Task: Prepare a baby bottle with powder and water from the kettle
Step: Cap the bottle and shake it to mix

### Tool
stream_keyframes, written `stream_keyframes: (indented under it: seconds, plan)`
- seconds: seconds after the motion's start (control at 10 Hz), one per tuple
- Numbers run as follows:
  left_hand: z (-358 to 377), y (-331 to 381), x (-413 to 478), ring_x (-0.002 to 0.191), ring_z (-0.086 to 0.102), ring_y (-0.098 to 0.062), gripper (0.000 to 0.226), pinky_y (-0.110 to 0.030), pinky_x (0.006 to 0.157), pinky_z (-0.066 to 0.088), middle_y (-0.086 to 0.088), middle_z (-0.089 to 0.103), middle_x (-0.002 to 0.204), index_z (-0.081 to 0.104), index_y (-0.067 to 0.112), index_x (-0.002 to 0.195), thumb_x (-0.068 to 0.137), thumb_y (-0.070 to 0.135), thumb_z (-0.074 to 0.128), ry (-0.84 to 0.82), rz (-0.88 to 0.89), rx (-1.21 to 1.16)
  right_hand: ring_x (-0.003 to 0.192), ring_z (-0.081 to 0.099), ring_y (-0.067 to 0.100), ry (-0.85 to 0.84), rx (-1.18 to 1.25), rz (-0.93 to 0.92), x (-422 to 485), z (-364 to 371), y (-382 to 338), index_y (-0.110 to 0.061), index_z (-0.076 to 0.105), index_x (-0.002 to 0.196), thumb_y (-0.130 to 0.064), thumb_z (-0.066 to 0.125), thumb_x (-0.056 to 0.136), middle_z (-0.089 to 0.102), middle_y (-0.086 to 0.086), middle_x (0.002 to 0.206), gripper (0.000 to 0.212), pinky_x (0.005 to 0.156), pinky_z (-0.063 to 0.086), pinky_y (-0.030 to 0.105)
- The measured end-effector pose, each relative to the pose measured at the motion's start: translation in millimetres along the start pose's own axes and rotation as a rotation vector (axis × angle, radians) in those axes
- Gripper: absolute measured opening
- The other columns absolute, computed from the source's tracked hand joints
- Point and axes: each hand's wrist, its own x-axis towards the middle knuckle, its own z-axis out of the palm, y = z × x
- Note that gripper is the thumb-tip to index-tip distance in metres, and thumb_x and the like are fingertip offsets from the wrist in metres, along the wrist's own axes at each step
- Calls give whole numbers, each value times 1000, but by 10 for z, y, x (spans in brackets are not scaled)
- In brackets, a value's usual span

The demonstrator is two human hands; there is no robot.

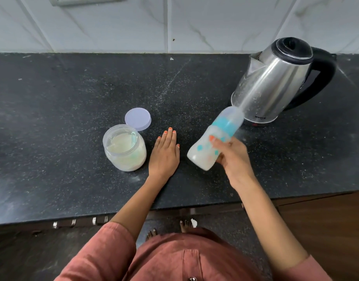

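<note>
So the baby bottle (201, 153) is up in the air, tilted, cap end toward the kettle (272, 82), with the right hand (233, 157) fingers (220, 144) wrapped round its body. The left hand (164, 157) lies flat on the table (73, 98) beside the open powder jar (125, 148). The bottle looks milky inside, so it probably has some weight, and the smooth plastic is probably slick. I'd grip the waist, not the cap.

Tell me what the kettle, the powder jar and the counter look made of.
Shiny silver kettle: likely stainless steel, given the bright reflective streaks on its body; its black handle looks like plastic.
Clear round powder jar: probably transparent plastic, since the pale powder shows through its wall.
Dark speckled counter: seems to be polished stone, maybe granite, judging by its pale flecks.
</note>
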Motion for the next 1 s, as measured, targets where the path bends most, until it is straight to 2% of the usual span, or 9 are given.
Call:
stream_keyframes:
  seconds: [0.1,0.3,0.4,0.5,0.6,0.7,0.8,0.9,1.0]
  plan:
    - [-6,1,2,144,7,-18,49,-30,116,2,-7,10,156,13,7,146,101,25,21,0,3,-1,90,66,9,114,225,-7,101,-9,-40,-21,58,102,-17,65,80,68,-5,97,24,71,57,25]
    - [12,-10,11,144,6,-18,50,-30,115,1,-6,9,156,12,8,146,101,25,22,-10,-2,6,85,68,12,-147,-310,29,-56,-34,71,-22,65,88,-13,73,71,72,-4,86,21,74,56,28]
    - [11,-7,9,144,7,-18,50,-30,115,2,-6,10,156,13,8,146,101,25,22,-1,-1,1,92,66,14,34,-26,11,58,-65,-36,-15,62,99,-15,68,77,69,2,99,23,73,57,29]
    - [15,-11,7,144,8,-18,49,-30,115,2,-6,11,156,14,8,146,101,25,21,3,4,7,94,65,11,119,174,-24,131,-63,-64,-14,57,110,-17,65,80,66,0,103,31,72,57,26]
    - [21,-17,10,144,8,-18,50,-30,115,2,-7,11,156,14,7,146,100,24,23,-1,4,11,87,67,13,-67,-146,4,-5,-10,33,-17,62,98,-15,70,75,70,2,97,25,71,56,26]
    - [24,-12,12,144,8,-19,50,-30,115,2,-7,11,156,14,7,146,100,24,23,-2,1,3,83,67,8,-209,-395,2,-94,-20,85,-22,65,91,-13,76,69,71,-5,87,26,69,55,22]
    - [22,-9,10,144,9,-18,49,-30,115,3,-7,11,156,14,7,146,101,24,23,6,2,5,91,66,15,-29,-142,-4,-8,-15,-3,-17,63,96,-13,70,75,69,0,95,22,79,56,34]
    - [19,-5,10,144,9,-18,49,-30,115,3,-7,11,156,14,7,146,101,25,22,8,3,8,97,64,14,92,75,-39,80,-2,-70,-16,57,106,-15,65,80,65,0,103,27,80,56,31]
    - [23,-15,13,144,7,-18,50,-30,115,2,-7,10,156,13,7,146,101,25,22,-1,6,6,91,66,15,-67,-146,-15,-29,36,4,-18,61,97,-12,69,76,69,-2,93,23,79,55,32]
